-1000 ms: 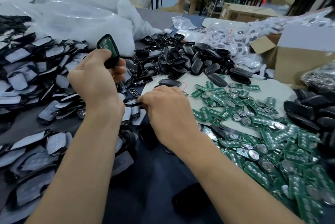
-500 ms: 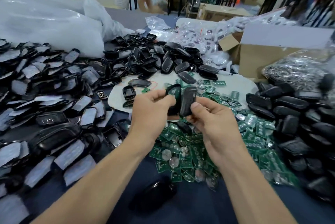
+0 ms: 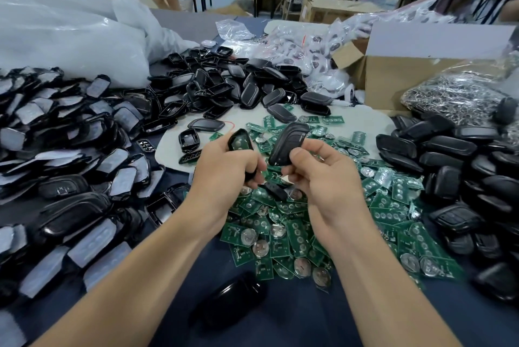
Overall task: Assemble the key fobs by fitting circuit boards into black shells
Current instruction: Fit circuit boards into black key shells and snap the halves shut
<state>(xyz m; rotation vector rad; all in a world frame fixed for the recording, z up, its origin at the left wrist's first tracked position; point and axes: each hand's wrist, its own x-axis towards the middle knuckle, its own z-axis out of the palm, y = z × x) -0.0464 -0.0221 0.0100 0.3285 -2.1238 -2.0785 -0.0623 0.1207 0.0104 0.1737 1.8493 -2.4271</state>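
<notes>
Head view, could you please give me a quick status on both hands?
Left hand grips board-loaded shell. Right hand grips cover shell. Halves apart, nothing blocking.

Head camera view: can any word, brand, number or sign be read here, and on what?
None is readable.
Green circuit boards: print too small.
Black cover in right hand: nothing legible.
Shell in left hand: nothing legible.
Cardboard box behind: print blurred.

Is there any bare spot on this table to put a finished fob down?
Bare blue cloth lies at the near edge, below the circuit boards, right of a lone black fob. A pale mat patch shows beside the loose shells. Everywhere else is heaped.
</notes>
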